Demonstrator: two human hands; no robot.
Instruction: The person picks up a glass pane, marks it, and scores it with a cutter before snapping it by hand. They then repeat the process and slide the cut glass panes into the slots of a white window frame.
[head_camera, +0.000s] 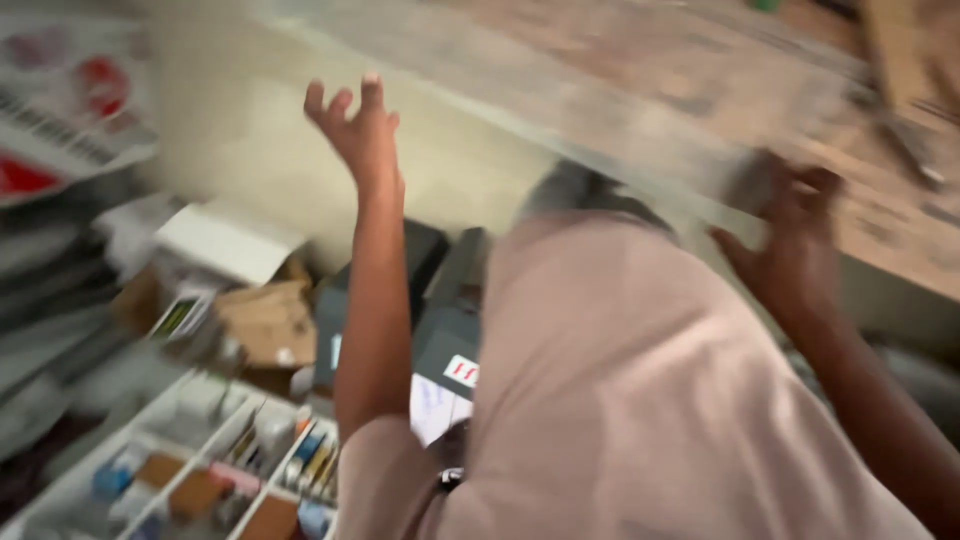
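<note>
The picture is heavily blurred by motion. My left hand (355, 125) is raised in front of a pale wall (240, 130), fingers spread, holding nothing. My right hand (795, 240) is at the right, its fingers curled over the edge of a wooden worktop (700, 70). A pink shirt (620, 400) fills the lower middle between my two arms.
Dark grey boxes (440, 320) stand below my left arm, beside a crumpled brown cardboard box (265, 320) and a white box (225, 240). A white divided tray (215, 465) with several small coloured items sits at the lower left. Printed packages (60, 110) lie at the upper left.
</note>
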